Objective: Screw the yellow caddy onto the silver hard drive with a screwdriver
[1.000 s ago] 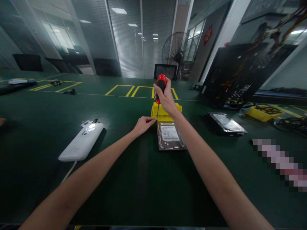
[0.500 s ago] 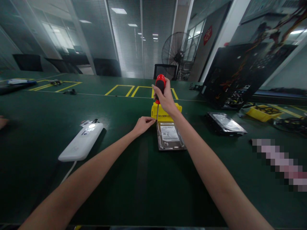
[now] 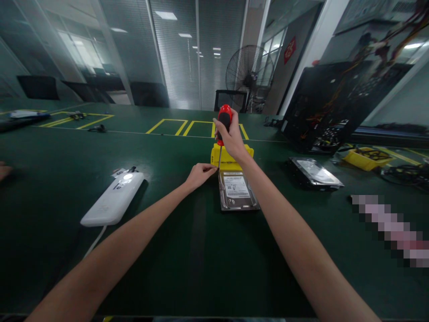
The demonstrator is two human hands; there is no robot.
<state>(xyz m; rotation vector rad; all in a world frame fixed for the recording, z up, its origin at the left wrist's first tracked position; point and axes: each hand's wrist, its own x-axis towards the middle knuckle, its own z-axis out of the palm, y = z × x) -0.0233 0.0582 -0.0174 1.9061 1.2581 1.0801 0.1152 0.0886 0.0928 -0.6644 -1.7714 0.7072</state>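
My right hand point(image 3: 233, 136) is wrapped round the red and black handle of a screwdriver point(image 3: 225, 121), held nearly upright with its shaft pointing down. The tip meets the far left corner of a hard drive point(image 3: 237, 190), which lies label up on the green table. At that same corner, my left hand point(image 3: 201, 175) pinches with thumb and forefinger beside the screwdriver tip; whatever is between the fingers is too small to make out. Just behind the drive stands a yellow bin point(image 3: 231, 156), partly covered by my right hand and wrist.
To the left lies a white power bank point(image 3: 114, 199) with a cable. A second hard drive point(image 3: 315, 173) is on the right, before an open black computer case point(image 3: 335, 107). Farther right are a yellow tray point(image 3: 363, 160) and black cables point(image 3: 410, 174). Another person's hand point(image 3: 4, 171) shows at the left edge.
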